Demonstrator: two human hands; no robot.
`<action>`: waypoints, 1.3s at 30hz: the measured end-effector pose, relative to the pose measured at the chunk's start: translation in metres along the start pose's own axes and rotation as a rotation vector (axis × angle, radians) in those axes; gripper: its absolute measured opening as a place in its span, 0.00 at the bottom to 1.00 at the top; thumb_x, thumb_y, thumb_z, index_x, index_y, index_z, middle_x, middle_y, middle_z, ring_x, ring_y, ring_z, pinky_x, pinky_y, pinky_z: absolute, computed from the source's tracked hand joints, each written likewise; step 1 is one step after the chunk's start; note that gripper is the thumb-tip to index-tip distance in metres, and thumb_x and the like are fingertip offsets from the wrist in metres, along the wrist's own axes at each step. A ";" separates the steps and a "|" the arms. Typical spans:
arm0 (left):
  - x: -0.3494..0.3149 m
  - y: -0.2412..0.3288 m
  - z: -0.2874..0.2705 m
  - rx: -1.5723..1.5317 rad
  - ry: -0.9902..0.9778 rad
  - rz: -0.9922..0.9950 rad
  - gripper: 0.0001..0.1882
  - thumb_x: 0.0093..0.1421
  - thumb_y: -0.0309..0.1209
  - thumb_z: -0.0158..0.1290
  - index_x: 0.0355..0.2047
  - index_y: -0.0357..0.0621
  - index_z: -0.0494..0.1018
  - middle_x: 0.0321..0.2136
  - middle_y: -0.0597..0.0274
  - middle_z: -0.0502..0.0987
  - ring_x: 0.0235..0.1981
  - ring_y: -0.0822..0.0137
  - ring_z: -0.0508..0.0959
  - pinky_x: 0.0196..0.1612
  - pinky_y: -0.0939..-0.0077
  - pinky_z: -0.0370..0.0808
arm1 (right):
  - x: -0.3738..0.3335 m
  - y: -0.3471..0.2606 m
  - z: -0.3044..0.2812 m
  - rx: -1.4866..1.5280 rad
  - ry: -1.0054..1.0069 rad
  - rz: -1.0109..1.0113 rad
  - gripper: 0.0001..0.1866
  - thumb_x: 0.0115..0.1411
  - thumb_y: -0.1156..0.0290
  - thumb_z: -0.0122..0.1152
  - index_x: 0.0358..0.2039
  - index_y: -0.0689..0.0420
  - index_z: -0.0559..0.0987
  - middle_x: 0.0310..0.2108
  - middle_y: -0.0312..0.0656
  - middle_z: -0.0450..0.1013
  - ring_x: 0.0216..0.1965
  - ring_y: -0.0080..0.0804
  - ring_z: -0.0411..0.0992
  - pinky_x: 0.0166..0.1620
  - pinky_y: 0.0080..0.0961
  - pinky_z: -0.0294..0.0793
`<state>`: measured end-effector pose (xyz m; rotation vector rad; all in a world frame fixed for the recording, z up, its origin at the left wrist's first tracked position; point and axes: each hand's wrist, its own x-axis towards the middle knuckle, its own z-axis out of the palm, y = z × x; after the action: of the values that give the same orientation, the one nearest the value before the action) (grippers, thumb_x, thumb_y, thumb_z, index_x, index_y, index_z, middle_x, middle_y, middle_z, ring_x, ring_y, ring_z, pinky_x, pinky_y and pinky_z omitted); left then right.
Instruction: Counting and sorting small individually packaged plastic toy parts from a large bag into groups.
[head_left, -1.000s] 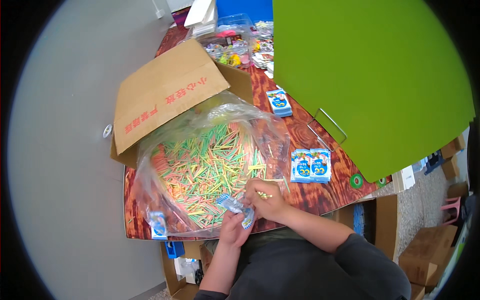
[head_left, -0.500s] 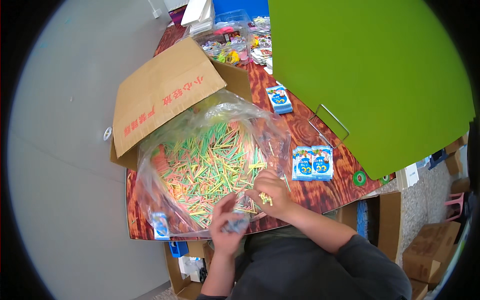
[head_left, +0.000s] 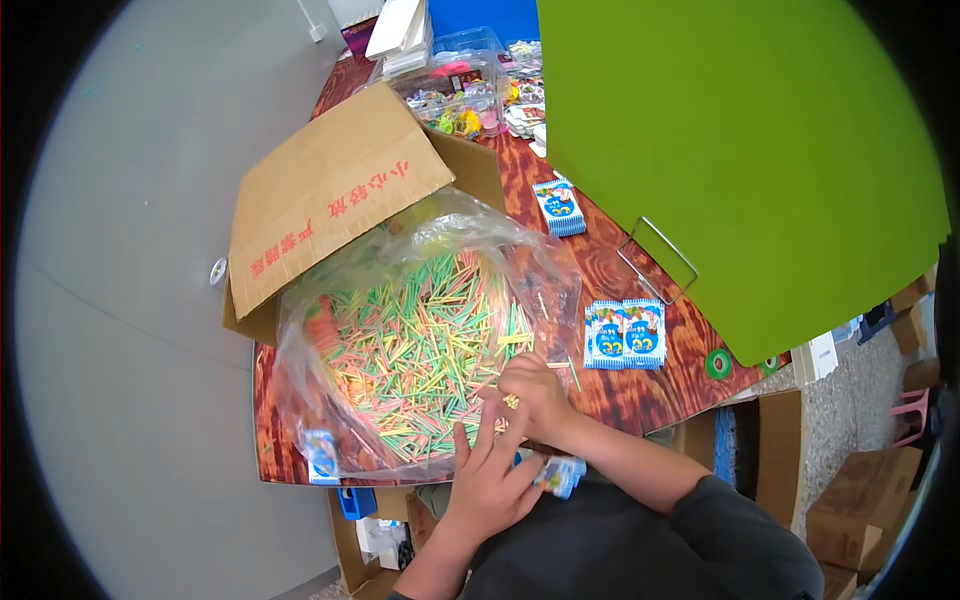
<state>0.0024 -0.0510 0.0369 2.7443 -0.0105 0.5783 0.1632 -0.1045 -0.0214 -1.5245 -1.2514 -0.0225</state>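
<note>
My right hand [head_left: 540, 402] is closed round a bundle of thin pale-yellow sticks [head_left: 511, 401], their ends showing beside the fingers. Against it rests my left hand [head_left: 492, 482], its fingertips touching the bundle's ends. A small blue-and-white packet [head_left: 564, 476] sticks out from between the left hand's fingers, partly hidden by them. Both hands are at the near edge of a large clear plastic bag [head_left: 455, 232]. Inside lies a heap of loose pink, green and yellow sticks [head_left: 410, 350].
A cardboard box [head_left: 335, 190] with raised flaps stands behind the bag. On the wood-patterned table [head_left: 690, 390] lie flat blue-and-white packets [head_left: 625, 335] and a stack of packets [head_left: 559, 207]. A green panel [head_left: 740, 160] with a wire handle [head_left: 657, 260] covers the right side.
My left hand has moved right and up against my right hand, carrying the packet along. The right hand has come slightly lower, still holding the yellow sticks.
</note>
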 end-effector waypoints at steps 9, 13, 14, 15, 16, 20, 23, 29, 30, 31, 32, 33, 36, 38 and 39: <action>-0.005 -0.019 0.001 -0.541 0.353 -0.155 0.16 0.49 0.35 0.62 0.38 0.46 0.77 0.63 0.41 0.64 0.68 0.42 0.58 0.68 0.44 0.49 | 0.012 -0.015 -0.010 0.003 0.066 -0.060 0.11 0.51 0.73 0.68 0.19 0.58 0.73 0.20 0.41 0.69 0.27 0.42 0.68 0.36 0.35 0.66; 0.002 -0.031 0.022 -1.734 0.448 -0.743 0.24 0.51 0.31 0.57 0.47 0.31 0.69 0.53 0.48 0.72 0.58 0.57 0.70 0.63 0.61 0.63 | 0.016 -0.029 -0.013 0.090 0.064 -0.090 0.09 0.52 0.74 0.67 0.20 0.59 0.75 0.21 0.41 0.69 0.27 0.40 0.68 0.35 0.35 0.65; -0.005 -0.039 0.033 -1.733 0.449 -0.746 0.24 0.51 0.31 0.57 0.47 0.31 0.69 0.53 0.48 0.72 0.58 0.57 0.70 0.63 0.61 0.63 | 0.018 -0.032 -0.013 0.133 0.066 -0.105 0.09 0.52 0.75 0.67 0.19 0.58 0.75 0.21 0.41 0.69 0.27 0.40 0.68 0.36 0.35 0.66; -0.012 -0.045 0.043 -1.930 0.384 -0.722 0.23 0.52 0.32 0.56 0.47 0.33 0.69 0.50 0.51 0.73 0.55 0.59 0.71 0.62 0.62 0.64 | 0.018 -0.032 -0.011 0.135 0.064 -0.105 0.09 0.52 0.75 0.67 0.19 0.58 0.75 0.21 0.41 0.69 0.27 0.40 0.68 0.36 0.35 0.66; -0.018 -0.050 0.049 -2.124 0.312 -0.690 0.22 0.53 0.32 0.56 0.47 0.34 0.69 0.46 0.54 0.74 0.53 0.61 0.72 0.61 0.63 0.65 | 0.017 -0.031 -0.009 0.115 0.070 -0.112 0.09 0.52 0.75 0.67 0.19 0.58 0.76 0.21 0.40 0.69 0.27 0.39 0.68 0.36 0.34 0.66; -0.002 -0.034 0.037 -2.209 0.358 -0.713 0.18 0.52 0.29 0.58 0.42 0.35 0.71 0.41 0.57 0.74 0.44 0.64 0.74 0.47 0.68 0.72 | 0.015 -0.027 -0.011 0.092 0.062 -0.105 0.07 0.52 0.75 0.67 0.20 0.58 0.77 0.20 0.39 0.70 0.27 0.38 0.69 0.36 0.33 0.66; -0.008 -0.036 0.041 -2.235 0.373 -0.682 0.20 0.51 0.30 0.59 0.44 0.35 0.71 0.41 0.56 0.74 0.43 0.63 0.74 0.48 0.68 0.72 | 0.016 -0.030 -0.009 0.121 0.100 -0.119 0.09 0.52 0.73 0.68 0.20 0.57 0.76 0.21 0.40 0.69 0.27 0.40 0.69 0.36 0.35 0.66; -0.008 -0.035 0.034 -1.968 0.384 -0.641 0.22 0.52 0.29 0.59 0.47 0.35 0.70 0.44 0.58 0.75 0.49 0.64 0.75 0.56 0.68 0.70 | 0.015 -0.031 -0.007 0.128 0.090 -0.116 0.11 0.51 0.74 0.69 0.19 0.57 0.74 0.21 0.40 0.68 0.27 0.40 0.68 0.36 0.34 0.66; -0.010 -0.035 0.033 -1.967 0.383 -0.643 0.22 0.52 0.29 0.59 0.47 0.35 0.70 0.44 0.58 0.75 0.49 0.64 0.75 0.56 0.68 0.70 | 0.015 -0.032 -0.008 0.129 0.091 -0.114 0.11 0.51 0.74 0.69 0.19 0.57 0.74 0.21 0.40 0.68 0.27 0.40 0.68 0.36 0.34 0.66; -0.012 -0.034 0.032 -1.778 0.406 -0.692 0.21 0.52 0.27 0.59 0.47 0.35 0.71 0.44 0.58 0.75 0.47 0.65 0.75 0.54 0.69 0.70 | 0.017 -0.034 -0.011 0.125 0.081 -0.120 0.11 0.51 0.73 0.69 0.19 0.57 0.74 0.21 0.40 0.68 0.27 0.40 0.68 0.36 0.34 0.66; -0.015 -0.034 0.031 -1.588 0.424 -0.732 0.21 0.52 0.25 0.60 0.47 0.34 0.71 0.43 0.59 0.76 0.46 0.67 0.75 0.52 0.70 0.71 | 0.017 -0.034 -0.012 0.120 0.071 -0.125 0.11 0.51 0.73 0.69 0.19 0.58 0.73 0.20 0.40 0.68 0.27 0.41 0.68 0.36 0.34 0.66; -0.020 -0.036 0.031 -1.588 0.422 -0.732 0.21 0.52 0.25 0.60 0.47 0.34 0.71 0.43 0.59 0.76 0.46 0.67 0.75 0.52 0.70 0.71 | 0.017 -0.034 -0.012 0.119 0.073 -0.124 0.11 0.51 0.73 0.69 0.19 0.58 0.73 0.20 0.40 0.68 0.27 0.41 0.68 0.36 0.34 0.66; -0.034 -0.043 0.028 -1.448 0.375 -0.700 0.21 0.53 0.19 0.60 0.48 0.33 0.72 0.45 0.57 0.75 0.46 0.66 0.76 0.52 0.70 0.73 | 0.018 -0.033 -0.012 0.093 0.101 -0.148 0.12 0.52 0.74 0.68 0.18 0.58 0.73 0.21 0.40 0.68 0.26 0.40 0.68 0.36 0.34 0.65; -0.038 -0.043 0.026 -1.357 0.356 -0.759 0.21 0.51 0.17 0.62 0.47 0.33 0.72 0.44 0.58 0.74 0.45 0.68 0.76 0.49 0.75 0.74 | 0.020 -0.034 -0.012 0.091 0.118 -0.151 0.12 0.51 0.74 0.69 0.19 0.59 0.72 0.21 0.41 0.68 0.26 0.41 0.67 0.36 0.34 0.65; -0.039 -0.044 0.025 -1.356 0.356 -0.759 0.21 0.51 0.17 0.62 0.47 0.33 0.72 0.44 0.58 0.74 0.45 0.68 0.76 0.49 0.75 0.74 | 0.020 -0.034 -0.013 0.092 0.118 -0.151 0.12 0.51 0.74 0.69 0.19 0.59 0.72 0.21 0.41 0.68 0.26 0.41 0.67 0.36 0.34 0.65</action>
<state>-0.0205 -0.0204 -0.0141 1.1709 0.4960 0.5130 0.1557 -0.1060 0.0193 -1.3287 -1.2533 -0.1492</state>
